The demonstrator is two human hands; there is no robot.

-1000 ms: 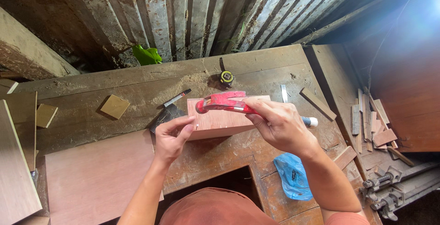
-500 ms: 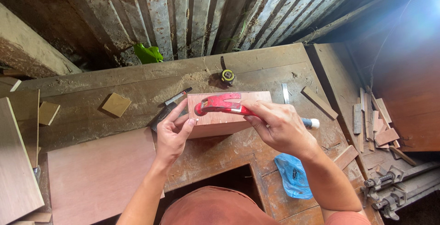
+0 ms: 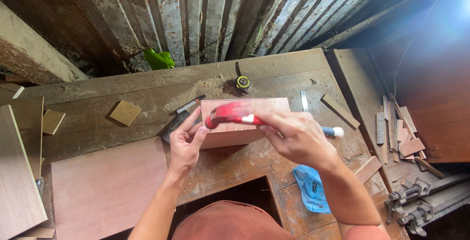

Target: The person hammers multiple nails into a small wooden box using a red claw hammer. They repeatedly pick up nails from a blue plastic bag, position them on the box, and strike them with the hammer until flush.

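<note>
Corrugated metal backs the dusty bench [image 3: 147,98]. Left hand [image 3: 186,142] steadies a plywood box [image 3: 245,122] (stiff, probably light; best gripped by its edges); right hand [image 3: 293,135] grasps a red-handled tool [image 3: 232,114].

Wooden box [image 3: 245,122] was smooth matt plywood, pinkish veneer. Red tool [image 3: 230,114] looked like glossy plastic, blurred. Workbench [image 3: 147,98] was rough worn wood, dusted with sawdust. Plywood sheet [image 3: 110,188] was smooth, matt. Back wall [image 3: 196,15] was corrugated metal, dull and stained. Blue bag [image 3: 311,188] was thin shiny plastic.
</note>
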